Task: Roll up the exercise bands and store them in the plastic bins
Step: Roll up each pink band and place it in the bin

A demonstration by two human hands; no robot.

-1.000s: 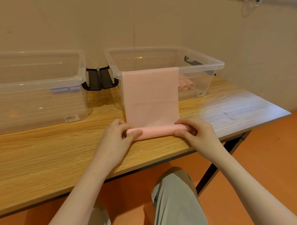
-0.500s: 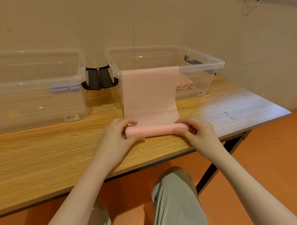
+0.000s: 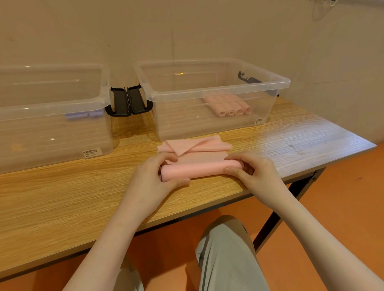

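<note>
While both hands (image 3: 201,178) pinch its ends, pink band (image 3: 201,170) mostly rolled, loose tail crumpled behind.

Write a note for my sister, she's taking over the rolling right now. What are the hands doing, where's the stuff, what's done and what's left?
Left hand: grips the left end of the pink band.
Right hand: grips its right end.
The band lies on the wooden table, mostly rolled; its loose tail lies crumpled just in front of the right bin.
Done: four pink rolls lie in the right bin; purple rolls lie in the left bin.
Left: roll up the tail, then probably put this roll in with the pink ones.
</note>
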